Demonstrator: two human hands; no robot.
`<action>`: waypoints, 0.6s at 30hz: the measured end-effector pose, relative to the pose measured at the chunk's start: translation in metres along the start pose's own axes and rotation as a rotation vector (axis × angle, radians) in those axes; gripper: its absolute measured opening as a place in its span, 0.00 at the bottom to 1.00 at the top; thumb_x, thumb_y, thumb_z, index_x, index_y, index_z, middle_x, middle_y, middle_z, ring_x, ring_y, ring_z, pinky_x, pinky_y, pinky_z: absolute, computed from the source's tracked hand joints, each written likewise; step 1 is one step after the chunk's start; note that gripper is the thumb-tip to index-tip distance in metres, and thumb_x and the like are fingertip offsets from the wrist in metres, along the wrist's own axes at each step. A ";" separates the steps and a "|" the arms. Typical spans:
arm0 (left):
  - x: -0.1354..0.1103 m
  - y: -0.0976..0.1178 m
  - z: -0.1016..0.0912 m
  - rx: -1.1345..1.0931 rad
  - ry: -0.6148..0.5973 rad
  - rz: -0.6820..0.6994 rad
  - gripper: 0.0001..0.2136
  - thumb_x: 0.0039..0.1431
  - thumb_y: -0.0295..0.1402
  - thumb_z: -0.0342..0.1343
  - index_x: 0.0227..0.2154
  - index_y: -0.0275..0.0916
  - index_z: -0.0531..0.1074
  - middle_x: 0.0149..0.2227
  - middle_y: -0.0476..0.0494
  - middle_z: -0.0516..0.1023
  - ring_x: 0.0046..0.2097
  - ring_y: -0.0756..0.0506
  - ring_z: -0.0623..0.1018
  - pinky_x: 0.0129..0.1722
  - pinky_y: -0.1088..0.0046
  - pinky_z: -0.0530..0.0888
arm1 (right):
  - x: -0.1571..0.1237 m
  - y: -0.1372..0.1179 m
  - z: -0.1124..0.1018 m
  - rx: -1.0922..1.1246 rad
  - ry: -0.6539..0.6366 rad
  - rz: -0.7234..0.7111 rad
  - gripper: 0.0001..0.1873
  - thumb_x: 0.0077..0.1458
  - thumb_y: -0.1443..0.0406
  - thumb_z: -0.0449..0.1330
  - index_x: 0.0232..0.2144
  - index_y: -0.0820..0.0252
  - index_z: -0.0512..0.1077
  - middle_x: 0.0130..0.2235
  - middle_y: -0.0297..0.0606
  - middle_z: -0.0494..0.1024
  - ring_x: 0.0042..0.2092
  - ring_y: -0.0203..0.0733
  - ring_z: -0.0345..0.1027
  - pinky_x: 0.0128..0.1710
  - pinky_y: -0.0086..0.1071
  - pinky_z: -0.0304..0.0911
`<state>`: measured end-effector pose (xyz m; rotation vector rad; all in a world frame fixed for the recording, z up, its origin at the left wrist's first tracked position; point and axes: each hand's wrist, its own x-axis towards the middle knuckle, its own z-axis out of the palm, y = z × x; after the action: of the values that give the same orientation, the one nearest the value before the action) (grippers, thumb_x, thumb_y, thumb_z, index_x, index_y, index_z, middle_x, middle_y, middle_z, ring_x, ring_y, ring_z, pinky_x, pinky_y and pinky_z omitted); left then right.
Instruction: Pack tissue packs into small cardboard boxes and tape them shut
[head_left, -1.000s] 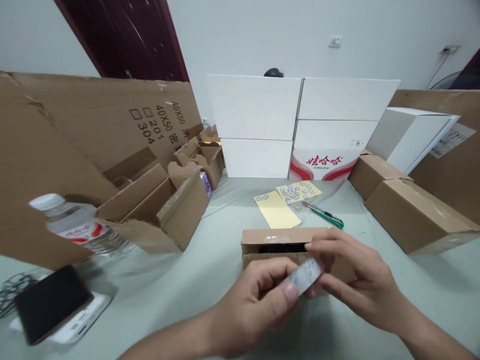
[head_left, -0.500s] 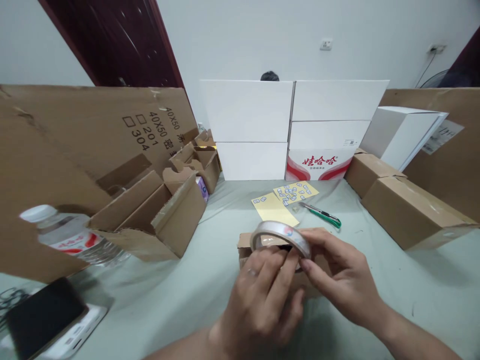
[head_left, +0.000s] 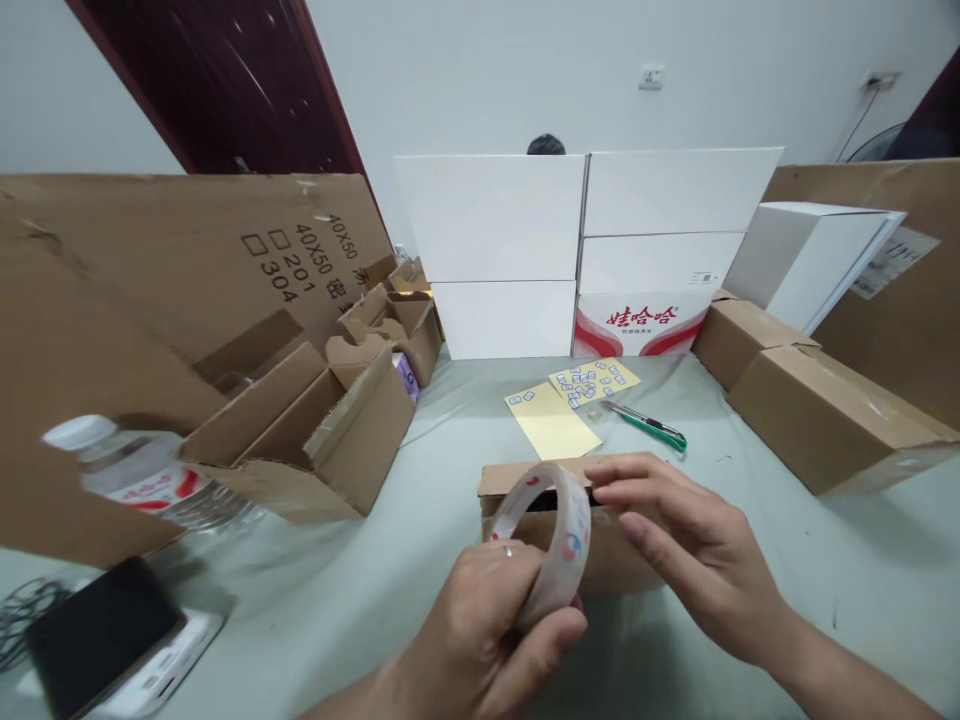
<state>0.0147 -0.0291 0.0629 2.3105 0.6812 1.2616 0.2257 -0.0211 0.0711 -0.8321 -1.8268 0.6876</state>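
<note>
A roll of clear tape (head_left: pixel 568 545) stands tilted in my left hand (head_left: pixel 487 630), whose fingers pass through the ring while the thumb presses its outside. Behind the roll lies a small cardboard box (head_left: pixel 619 560), with a dark gap showing along its top. My right hand (head_left: pixel 686 545) rests at the right part of that box, fingers stretched and slightly apart, with nothing visible in them. Its fingertips are at the gap; whether they touch the flap I cannot tell. The roll hides the box's left front.
A green utility knife (head_left: pixel 649 425) and yellow sticker sheets (head_left: pixel 555 420) lie beyond the box. Open cartons (head_left: pixel 360 450), a water bottle (head_left: pixel 142 475) and a phone (head_left: pixel 101 635) stand or lie at left. Closed cardboard boxes (head_left: pixel 840 420) are at right, white panels (head_left: pixel 502 220) at the back.
The tape roll has turned more upright and come away from my right hand into my left. My right fingers have opened and stretched over the box. The view has shifted slightly.
</note>
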 end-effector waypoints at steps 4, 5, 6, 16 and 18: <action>0.001 0.002 0.003 0.285 -0.080 0.071 0.15 0.69 0.33 0.42 0.27 0.38 0.66 0.21 0.49 0.71 0.23 0.50 0.71 0.26 0.74 0.65 | -0.001 -0.002 0.000 -0.061 0.015 0.012 0.15 0.66 0.65 0.54 0.53 0.47 0.70 0.54 0.35 0.74 0.57 0.38 0.67 0.56 0.31 0.64; 0.003 0.003 0.003 0.321 -0.089 0.084 0.15 0.69 0.33 0.42 0.27 0.38 0.65 0.21 0.49 0.71 0.23 0.50 0.70 0.26 0.74 0.65 | 0.000 -0.002 0.000 -0.073 0.014 0.014 0.15 0.66 0.64 0.55 0.53 0.47 0.71 0.54 0.35 0.74 0.57 0.38 0.67 0.56 0.30 0.64; 0.004 0.003 0.003 0.353 -0.080 0.104 0.15 0.69 0.32 0.41 0.26 0.38 0.64 0.20 0.49 0.70 0.23 0.50 0.70 0.26 0.74 0.65 | 0.001 -0.001 0.001 -0.081 0.009 0.013 0.14 0.65 0.64 0.55 0.52 0.47 0.72 0.53 0.35 0.74 0.56 0.37 0.68 0.55 0.29 0.64; 0.007 0.002 0.012 0.505 -0.060 0.216 0.16 0.69 0.32 0.41 0.25 0.38 0.64 0.19 0.50 0.69 0.20 0.50 0.66 0.23 0.72 0.62 | 0.009 0.000 -0.002 -0.148 0.027 -0.014 0.05 0.61 0.67 0.60 0.34 0.51 0.75 0.39 0.32 0.74 0.42 0.34 0.70 0.41 0.25 0.65; 0.006 0.002 0.012 0.499 -0.060 0.220 0.16 0.70 0.32 0.41 0.25 0.38 0.64 0.19 0.50 0.69 0.21 0.50 0.66 0.22 0.72 0.62 | 0.010 0.001 0.000 -0.129 0.032 -0.012 0.05 0.61 0.67 0.60 0.33 0.53 0.73 0.37 0.32 0.73 0.41 0.34 0.69 0.39 0.25 0.64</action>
<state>0.0283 -0.0287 0.0622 2.8833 0.8128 1.2117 0.2231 -0.0120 0.0757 -0.9110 -1.8607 0.5502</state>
